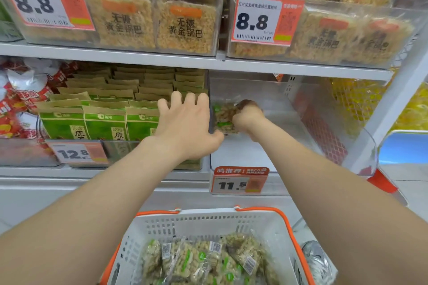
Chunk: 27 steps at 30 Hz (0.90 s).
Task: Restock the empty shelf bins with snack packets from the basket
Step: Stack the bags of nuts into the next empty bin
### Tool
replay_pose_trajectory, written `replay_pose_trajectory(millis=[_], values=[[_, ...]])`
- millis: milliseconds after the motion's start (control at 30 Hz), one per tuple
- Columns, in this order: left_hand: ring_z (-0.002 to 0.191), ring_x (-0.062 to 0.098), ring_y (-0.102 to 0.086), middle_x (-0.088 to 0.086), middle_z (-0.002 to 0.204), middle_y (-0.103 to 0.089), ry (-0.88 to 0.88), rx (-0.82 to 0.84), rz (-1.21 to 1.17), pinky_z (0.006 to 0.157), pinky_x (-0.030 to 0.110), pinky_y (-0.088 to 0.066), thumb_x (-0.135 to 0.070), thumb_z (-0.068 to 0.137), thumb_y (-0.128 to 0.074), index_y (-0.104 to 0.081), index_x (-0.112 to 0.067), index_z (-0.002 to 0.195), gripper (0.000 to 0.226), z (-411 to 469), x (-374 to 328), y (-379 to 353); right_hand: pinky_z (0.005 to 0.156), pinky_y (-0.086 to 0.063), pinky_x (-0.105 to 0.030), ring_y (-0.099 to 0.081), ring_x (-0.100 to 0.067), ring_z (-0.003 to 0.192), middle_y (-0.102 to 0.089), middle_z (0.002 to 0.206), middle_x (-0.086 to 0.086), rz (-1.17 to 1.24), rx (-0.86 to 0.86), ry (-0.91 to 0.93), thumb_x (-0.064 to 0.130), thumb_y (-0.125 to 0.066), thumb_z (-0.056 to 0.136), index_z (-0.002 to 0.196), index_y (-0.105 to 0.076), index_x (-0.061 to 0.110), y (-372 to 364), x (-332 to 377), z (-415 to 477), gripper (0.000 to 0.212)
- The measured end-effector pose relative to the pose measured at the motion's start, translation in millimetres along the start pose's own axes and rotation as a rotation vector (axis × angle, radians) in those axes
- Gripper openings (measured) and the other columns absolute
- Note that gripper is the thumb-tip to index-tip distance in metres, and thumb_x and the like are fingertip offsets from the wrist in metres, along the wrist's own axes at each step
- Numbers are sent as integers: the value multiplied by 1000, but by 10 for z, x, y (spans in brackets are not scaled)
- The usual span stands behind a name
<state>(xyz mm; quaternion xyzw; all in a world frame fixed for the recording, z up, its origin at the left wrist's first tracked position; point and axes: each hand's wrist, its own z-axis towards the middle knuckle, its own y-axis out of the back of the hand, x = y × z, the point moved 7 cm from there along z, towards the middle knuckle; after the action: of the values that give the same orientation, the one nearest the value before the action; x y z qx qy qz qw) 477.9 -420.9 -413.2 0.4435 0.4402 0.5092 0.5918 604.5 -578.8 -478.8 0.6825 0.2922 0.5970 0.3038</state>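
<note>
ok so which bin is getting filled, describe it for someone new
Look at the shelf below the 8.8 tags. It is the clear bin above the 11.5 tag, right of the green packets. Unlike its packed neighbours, it holds just one packet.

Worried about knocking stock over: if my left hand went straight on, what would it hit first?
Probably the green and brown packets; your left hand points at them, though depth is unclear.

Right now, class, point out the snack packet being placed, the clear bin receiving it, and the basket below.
snack packet [222,118]: head view, its front face beside the gripping fingers.
clear bin [245,152]: head view, bare floor near the front.
basket [203,224]: head view, its white slotted back wall.
</note>
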Motion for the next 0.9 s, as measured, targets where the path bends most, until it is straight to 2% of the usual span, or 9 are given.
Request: replay_pose_trajectory(millis=[67,133,167,333,500,600,667,767,900], values=[[114,34,-42,4,119,-53,-8,0,-16,98,55,-36,-68,81,-48,-44,-24,113,54,-9,24,11,68,-46,-27,-57,-24,88,-57,104,-9,-38,-29,-2,8,-54,94,112,-57,10,-3,18,16,18],[114,33,-42,3,120,-53,-18,1,-31,98,55,-36,-69,82,-48,-46,-25,114,54,-21,46,15,51,-40,-24,-52,-17,70,-56,94,-6,-84,-47,0,11,-54,94,95,-54,12,-6,12,51,2],[115,33,-41,3,121,-52,-23,3,-33,98,55,-36,-70,82,-47,-47,-25,115,55,-29,52,14,46,-36,-22,-49,-14,65,-56,89,-5,-72,-68,1,13,-55,94,88,-52,14,2,1,78,7],[117,30,-42,2,124,-48,-42,4,-39,100,55,-37,-75,84,-45,-49,-27,120,61,-82,77,13,55,-46,-29,-59,-24,73,-58,86,-7,41,-90,-47,32,-68,88,82,-48,16,39,-142,20,26],[127,25,-38,1,130,-41,-79,-19,-177,107,54,-32,-68,88,-54,-47,-28,129,58,-166,47,92,65,-47,-35,-65,-34,97,-58,109,-13,-50,-85,-74,41,-73,87,99,-51,11,157,-201,-164,39],[131,25,-34,0,132,-39,-110,-63,-231,113,55,-29,-61,88,-60,-47,-29,132,56,-237,13,187,52,-37,-27,-59,-32,80,-61,86,-10,-47,-168,48,28,-66,92,78,-54,11,298,-64,-356,25],[124,25,-35,-1,124,-40,-129,-135,-235,106,50,-33,-56,87,-63,-50,-30,124,47,-307,-10,286,61,-42,-28,-59,-31,79,-69,87,-11,-17,-243,173,20,-55,91,82,-67,10,419,108,-584,19],[104,23,-42,-3,106,-47,-147,-226,-243,87,43,-42,-48,87,-65,-51,-28,100,28,-443,-55,446,72,-49,-30,-67,-23,81,-74,88,-2,64,-338,364,19,-46,90,93,-75,19,583,372,-1055,30],[75,22,-62,-6,77,-64,-69,11,-302,68,39,-56,-46,85,-63,-55,-28,77,21,-613,8,314,68,-54,-35,-64,-22,70,-69,69,7,33,-347,627,17,-45,82,79,-72,22,646,639,-1733,28]])
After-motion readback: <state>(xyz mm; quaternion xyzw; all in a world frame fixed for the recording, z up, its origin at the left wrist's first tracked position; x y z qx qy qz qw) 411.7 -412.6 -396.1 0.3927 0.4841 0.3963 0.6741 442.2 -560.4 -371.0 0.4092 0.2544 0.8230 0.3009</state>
